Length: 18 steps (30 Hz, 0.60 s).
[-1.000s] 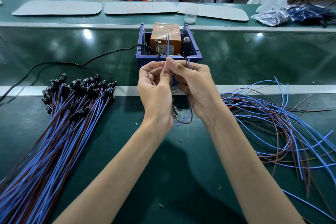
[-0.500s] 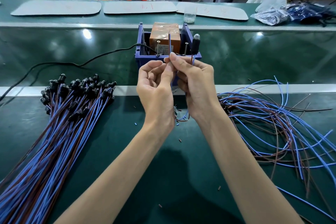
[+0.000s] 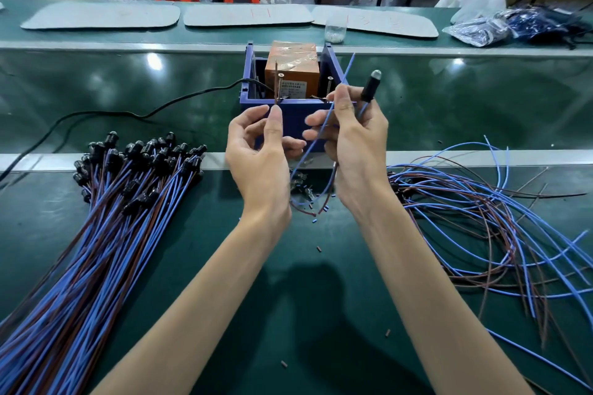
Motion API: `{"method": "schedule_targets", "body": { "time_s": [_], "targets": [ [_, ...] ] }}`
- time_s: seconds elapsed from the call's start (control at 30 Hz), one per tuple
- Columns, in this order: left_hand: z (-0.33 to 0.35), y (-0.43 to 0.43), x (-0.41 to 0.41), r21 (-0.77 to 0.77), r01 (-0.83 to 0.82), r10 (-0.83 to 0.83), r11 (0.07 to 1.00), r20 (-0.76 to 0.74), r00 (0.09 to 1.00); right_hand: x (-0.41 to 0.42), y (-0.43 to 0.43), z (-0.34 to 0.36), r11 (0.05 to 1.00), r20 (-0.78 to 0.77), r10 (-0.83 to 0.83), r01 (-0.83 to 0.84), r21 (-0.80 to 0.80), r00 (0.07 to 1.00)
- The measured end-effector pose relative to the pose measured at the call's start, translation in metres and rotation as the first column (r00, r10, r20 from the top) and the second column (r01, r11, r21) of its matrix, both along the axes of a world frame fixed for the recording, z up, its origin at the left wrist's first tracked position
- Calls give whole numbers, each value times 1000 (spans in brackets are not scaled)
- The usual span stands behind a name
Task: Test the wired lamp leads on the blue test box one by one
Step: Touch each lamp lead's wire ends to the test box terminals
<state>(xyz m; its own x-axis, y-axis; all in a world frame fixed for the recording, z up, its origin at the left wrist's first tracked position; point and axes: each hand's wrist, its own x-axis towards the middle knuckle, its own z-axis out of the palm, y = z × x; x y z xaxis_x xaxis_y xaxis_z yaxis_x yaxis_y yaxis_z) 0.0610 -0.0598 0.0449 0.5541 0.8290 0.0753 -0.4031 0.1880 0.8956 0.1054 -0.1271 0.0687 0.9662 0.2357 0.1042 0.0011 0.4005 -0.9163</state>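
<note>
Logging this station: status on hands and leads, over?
Left hand pinches brown lead. Right hand grips lamp and blue lead. Both leads up at blue test box; contact unclear.

The scene was lit brightly from overhead. White glare spots were reflected on the glossy far conveyor belt (image 3: 96, 86). Soft shadows were cast on the near green bench (image 3: 288, 305). Edges were bowed by wide-angle distortion.

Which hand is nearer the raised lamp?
Right. The right hand holds the lamp; the left hand is off to its left, pinching a brown lead.
</note>
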Motion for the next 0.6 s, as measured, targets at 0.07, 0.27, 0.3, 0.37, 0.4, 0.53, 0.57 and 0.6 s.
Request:
{"method": "schedule_targets", "body": {
  "time_s": [0.07, 0.27, 0.3, 0.37, 0.4, 0.53, 0.57, 0.6],
  "targets": [
    [0, 2, 0, 18, 14, -13, 1000, -25, 1000, 5, -1, 0, 999, 2, -44, 44, 26, 999],
    [-5, 2, -2, 113, 49, -44, 992, -50, 998, 17, -13, 5, 995, -62, -85, 88, 42, 994],
    [-6, 2, -2, 130, 48, -42, 990, -55, 998, 19, -15, 6, 995, -63, -86, 89, 53, 994],
    [-7, 2, -1, 164, 41, -30, 986, -71, 997, 21, -18, 7, 993, -51, -90, 93, 67, 995],
    [-8, 1, -1, 181, 40, -26, 983, -79, 997, 22, -19, 7, 993, -40, -91, 94, 72, 995],
    [-9, -1, -1, 197, 50, -33, 979, -91, 995, 24, -20, 6, 991, -12, -114, 114, 70, 993],
    [-9, -2, -1, 200, 53, -36, 978, -87, 996, 25, -21, 6, 991, -13, -121, 122, 62, 993],
    [-9, -2, -1, 208, 55, -38, 976, -84, 996, 25, -21, 6, 990, -15, -130, 130, 51, 991]
  ]
}}
